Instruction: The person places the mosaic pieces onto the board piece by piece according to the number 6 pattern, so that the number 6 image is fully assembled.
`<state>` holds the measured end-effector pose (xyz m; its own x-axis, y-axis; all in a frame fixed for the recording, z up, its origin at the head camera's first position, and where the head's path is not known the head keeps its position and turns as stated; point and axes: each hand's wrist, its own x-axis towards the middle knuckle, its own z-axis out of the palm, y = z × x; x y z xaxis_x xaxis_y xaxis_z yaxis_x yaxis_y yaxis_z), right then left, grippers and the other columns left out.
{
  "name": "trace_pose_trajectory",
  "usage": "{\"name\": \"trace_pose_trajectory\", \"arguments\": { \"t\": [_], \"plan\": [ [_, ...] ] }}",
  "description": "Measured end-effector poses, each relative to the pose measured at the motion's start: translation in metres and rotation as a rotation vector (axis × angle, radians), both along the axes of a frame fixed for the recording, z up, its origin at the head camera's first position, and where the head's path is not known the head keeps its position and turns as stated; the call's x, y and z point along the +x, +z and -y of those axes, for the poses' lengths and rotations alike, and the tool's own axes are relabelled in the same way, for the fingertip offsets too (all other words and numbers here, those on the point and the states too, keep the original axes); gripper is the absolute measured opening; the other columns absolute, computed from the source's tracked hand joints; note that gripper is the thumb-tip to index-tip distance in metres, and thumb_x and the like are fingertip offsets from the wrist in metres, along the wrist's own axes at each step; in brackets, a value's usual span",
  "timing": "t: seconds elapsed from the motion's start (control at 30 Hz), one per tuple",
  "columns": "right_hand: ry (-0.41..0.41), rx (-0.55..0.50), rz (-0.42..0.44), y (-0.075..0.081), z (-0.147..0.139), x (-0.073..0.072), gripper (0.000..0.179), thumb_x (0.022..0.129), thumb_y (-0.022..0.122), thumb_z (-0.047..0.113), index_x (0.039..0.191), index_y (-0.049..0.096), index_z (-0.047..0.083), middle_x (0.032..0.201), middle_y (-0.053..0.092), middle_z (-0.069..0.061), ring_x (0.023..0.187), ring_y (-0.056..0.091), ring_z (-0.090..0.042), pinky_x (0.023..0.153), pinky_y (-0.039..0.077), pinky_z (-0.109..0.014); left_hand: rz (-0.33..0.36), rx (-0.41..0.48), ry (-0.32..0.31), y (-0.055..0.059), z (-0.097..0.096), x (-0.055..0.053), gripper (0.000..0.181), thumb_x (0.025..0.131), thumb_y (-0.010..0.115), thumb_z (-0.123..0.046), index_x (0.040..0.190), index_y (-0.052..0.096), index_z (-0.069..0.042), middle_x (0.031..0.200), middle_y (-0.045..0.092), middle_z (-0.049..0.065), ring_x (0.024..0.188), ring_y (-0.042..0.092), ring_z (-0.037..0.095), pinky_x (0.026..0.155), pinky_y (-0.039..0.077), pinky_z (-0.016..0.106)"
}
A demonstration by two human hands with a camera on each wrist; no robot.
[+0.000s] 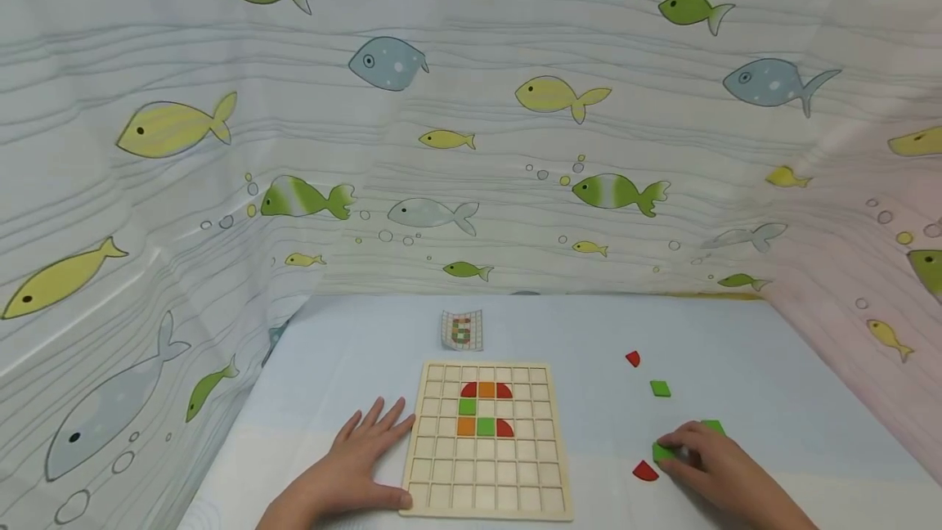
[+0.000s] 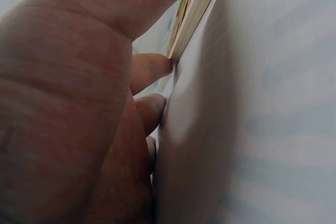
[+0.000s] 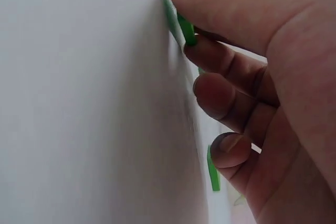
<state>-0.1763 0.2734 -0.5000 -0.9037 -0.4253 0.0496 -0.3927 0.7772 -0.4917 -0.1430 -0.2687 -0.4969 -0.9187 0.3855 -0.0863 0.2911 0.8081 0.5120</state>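
Note:
A wooden grid board lies on the table, with several red, orange and green tiles set in its upper and middle cells. My left hand rests on the table with fingers spread; its thumb and forefinger touch the board's left edge, also seen in the left wrist view. To the right of the board, my right hand pinches a green square tile between thumb and forefinger. In the right wrist view that tile is tilted, just off the tabletop. A red quarter-circle tile lies close to these fingertips.
Behind the right hand another green tile is partly hidden. Farther back lie a green tile and a red quarter-circle tile. A small pattern card lies beyond the board. A fish-print curtain surrounds the table's back and sides.

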Motion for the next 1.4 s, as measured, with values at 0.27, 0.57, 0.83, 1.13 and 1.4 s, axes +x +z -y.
{"name": "trace_pose_trajectory", "arguments": {
  "t": [0.27, 0.57, 0.83, 1.13, 1.4],
  "plan": [
    [-0.016, -0.016, -0.009, 0.007, 0.026, -0.001, 0.028, 0.089, 0.073, 0.041, 0.109, 0.072, 0.022, 0.099, 0.057, 0.016, 0.073, 0.047, 0.002, 0.061, 0.047, -0.021, 0.002, 0.007, -0.006, -0.002, 0.001, 0.001, 0.105, 0.068, 0.074, -0.072, 0.151, 0.043, -0.015, 0.161, 0.024, 0.012, 0.147, 0.006, 0.044, 0.112, 0.003, 0.068],
    [0.007, 0.039, -0.043, 0.015, 0.063, -0.003, 0.021, 0.087, 0.077, 0.033, 0.107, 0.074, 0.025, 0.099, 0.057, 0.021, 0.075, 0.048, 0.003, 0.064, 0.049, -0.021, -0.032, 0.024, -0.021, 0.001, 0.001, 0.002, 0.103, 0.069, 0.075, -0.07, 0.15, 0.044, -0.012, 0.16, 0.026, 0.014, 0.147, 0.009, 0.046, 0.111, 0.005, 0.069],
    [0.134, 0.028, -0.16, 0.012, 0.087, -0.003, 0.016, 0.089, 0.075, 0.031, 0.104, 0.074, 0.024, 0.099, 0.057, 0.023, 0.08, 0.051, 0.002, 0.068, 0.051, -0.023, -0.015, 0.017, -0.02, -0.004, 0.003, 0.001, 0.103, 0.07, 0.074, -0.071, 0.151, 0.044, -0.014, 0.161, 0.024, 0.012, 0.147, 0.007, 0.045, 0.112, 0.003, 0.067],
    [0.167, 0.055, -0.123, 0.017, 0.124, -0.005, 0.018, 0.089, 0.075, 0.034, 0.105, 0.075, 0.025, 0.101, 0.057, 0.023, 0.092, 0.057, 0.0, 0.081, 0.055, -0.03, -0.014, 0.018, -0.019, -0.005, 0.003, -0.001, 0.103, 0.07, 0.074, -0.07, 0.151, 0.043, -0.016, 0.161, 0.024, 0.011, 0.147, 0.007, 0.044, 0.112, 0.004, 0.067],
    [0.246, 0.036, -0.133, 0.02, 0.149, -0.009, 0.019, 0.088, 0.076, 0.034, 0.103, 0.075, 0.023, 0.098, 0.057, 0.021, 0.089, 0.056, -0.002, 0.079, 0.054, -0.028, -0.011, 0.016, -0.013, -0.005, 0.004, 0.0, 0.103, 0.069, 0.074, -0.072, 0.151, 0.043, -0.017, 0.161, 0.024, 0.011, 0.148, 0.007, 0.044, 0.112, 0.004, 0.068]
  ]
}}
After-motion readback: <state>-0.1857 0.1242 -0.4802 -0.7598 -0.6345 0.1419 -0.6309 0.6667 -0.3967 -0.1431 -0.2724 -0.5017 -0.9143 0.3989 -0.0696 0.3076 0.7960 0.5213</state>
